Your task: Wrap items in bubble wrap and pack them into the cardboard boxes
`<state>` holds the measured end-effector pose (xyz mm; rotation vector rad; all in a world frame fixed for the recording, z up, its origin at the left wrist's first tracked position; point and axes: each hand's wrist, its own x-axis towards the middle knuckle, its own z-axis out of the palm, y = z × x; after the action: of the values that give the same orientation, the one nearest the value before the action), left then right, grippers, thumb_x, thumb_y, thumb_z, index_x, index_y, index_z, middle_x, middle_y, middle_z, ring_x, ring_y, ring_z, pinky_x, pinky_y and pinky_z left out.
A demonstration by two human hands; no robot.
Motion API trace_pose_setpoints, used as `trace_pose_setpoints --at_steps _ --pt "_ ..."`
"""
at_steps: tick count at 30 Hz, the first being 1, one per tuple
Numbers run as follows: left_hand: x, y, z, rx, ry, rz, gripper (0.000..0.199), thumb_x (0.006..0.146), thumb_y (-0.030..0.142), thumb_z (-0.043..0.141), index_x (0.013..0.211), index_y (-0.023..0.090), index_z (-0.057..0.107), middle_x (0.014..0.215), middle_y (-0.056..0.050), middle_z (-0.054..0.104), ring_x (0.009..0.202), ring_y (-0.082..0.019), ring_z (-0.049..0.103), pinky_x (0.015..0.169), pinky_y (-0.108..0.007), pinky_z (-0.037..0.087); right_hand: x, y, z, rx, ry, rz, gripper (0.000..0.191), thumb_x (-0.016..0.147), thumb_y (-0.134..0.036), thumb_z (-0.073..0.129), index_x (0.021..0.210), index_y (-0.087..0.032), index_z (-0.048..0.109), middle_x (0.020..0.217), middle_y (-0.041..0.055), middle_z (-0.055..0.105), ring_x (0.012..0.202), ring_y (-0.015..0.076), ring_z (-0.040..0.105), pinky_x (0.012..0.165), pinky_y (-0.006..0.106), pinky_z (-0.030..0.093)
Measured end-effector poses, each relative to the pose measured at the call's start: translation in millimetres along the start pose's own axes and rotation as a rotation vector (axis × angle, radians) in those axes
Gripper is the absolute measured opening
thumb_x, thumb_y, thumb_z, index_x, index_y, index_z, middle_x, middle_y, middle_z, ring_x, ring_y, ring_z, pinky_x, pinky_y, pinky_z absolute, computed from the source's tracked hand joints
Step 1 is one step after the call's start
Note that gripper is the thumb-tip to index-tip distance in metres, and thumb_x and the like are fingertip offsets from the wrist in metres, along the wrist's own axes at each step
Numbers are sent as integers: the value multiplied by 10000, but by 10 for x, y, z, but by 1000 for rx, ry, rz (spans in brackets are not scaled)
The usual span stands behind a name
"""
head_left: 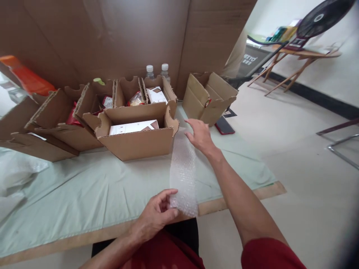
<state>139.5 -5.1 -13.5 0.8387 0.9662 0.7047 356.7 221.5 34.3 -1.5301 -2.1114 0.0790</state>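
A long strip of clear bubble wrap stretches from the table's front edge back past the open cardboard box. My left hand is at the strip's near end, with thumb and curled fingers closed around its left corner. Something faintly pinkish shows at that corner, too small to make out. Over the far end of the strip is my right hand, thumb and fingers apart, holding nothing. Left of it stands the cardboard box with a white carton inside.
A row of cardboard bins holds red and clear packets and another white carton. Two bottles stand behind. On the right are a taller cardboard bin and a dark phone-like slab. Crumpled plastic lies left; an orange bottle leans behind.
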Motion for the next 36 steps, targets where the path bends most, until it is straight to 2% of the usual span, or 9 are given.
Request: trace_pose_setpoints --at_steps 2,6,11,14,18,22,25,29,36 --pt "27 42 -12 -21 41 -47 585 706 433 857 1193 155 690 916 -49 722 837 -168 659 837 -303 480 -338 11 -90 75 -16 -24 461 889 -224 565 1348 -189 593 1390 119 641 1286 313 563 1054 502 440" --pt "22 188 -94 -109 128 -88 488 697 418 872 1081 150 736 803 -47 758 788 -177 699 817 -314 507 -1477 6 -367 165 -129 -97 493 943 -211 508 1432 -276 512 1404 73 628 1302 274 578 1064 476 473" --pt "46 317 -88 -332 61 -127 478 666 294 849 1096 125 726 832 -103 788 832 -207 725 834 -344 537 -2494 -428 -459 207 -166 -6 726 952 -262 604 1602 -264 278 1546 117 498 1427 292 476 1143 502 446" --pt "85 334 -75 -288 12 -96 510 656 236 794 1147 138 698 903 -97 779 872 -204 714 839 -337 534 -2518 -703 -278 309 -17 76 614 955 -290 642 1526 -256 420 1409 113 628 1335 284 572 1113 487 484" --pt "157 349 -119 211 38 50 534 735 264 715 1256 172 639 855 -12 707 701 -135 614 708 -278 478 -2219 -758 -44 484 83 296 227 979 -291 589 1170 -246 704 1009 49 779 939 217 744 894 367 608" --pt "294 418 -148 715 70 119 250 867 367 577 972 171 691 671 30 600 603 -123 491 595 -253 369 -2001 -628 71 561 41 366 244 952 -346 607 1119 -219 731 959 51 784 812 208 744 764 334 625" --pt "428 476 -135 917 127 120 329 927 369 470 675 192 586 574 32 520 554 -122 443 564 -257 324 -2008 -571 80 459 146 334 255 952 -329 606 1157 -212 702 1026 81 771 857 226 732 773 372 619" --pt "545 529 -136 1001 129 62 336 915 311 476 604 199 540 559 14 565 523 -127 463 557 -263 308 -2166 -641 -33 188 338 189 237 959 -224 610 1191 -230 659 1103 114 737 1023 273 697 905 469 564" --pt "592 553 -132 1101 119 10 358 940 290 475 614 192 586 585 -14 647 519 -139 537 562 -259 336 -2252 -866 -11 61 171 -64 237 950 -168 594 1168 -234 660 1219 81 732 1201 298 630 983 475 458"
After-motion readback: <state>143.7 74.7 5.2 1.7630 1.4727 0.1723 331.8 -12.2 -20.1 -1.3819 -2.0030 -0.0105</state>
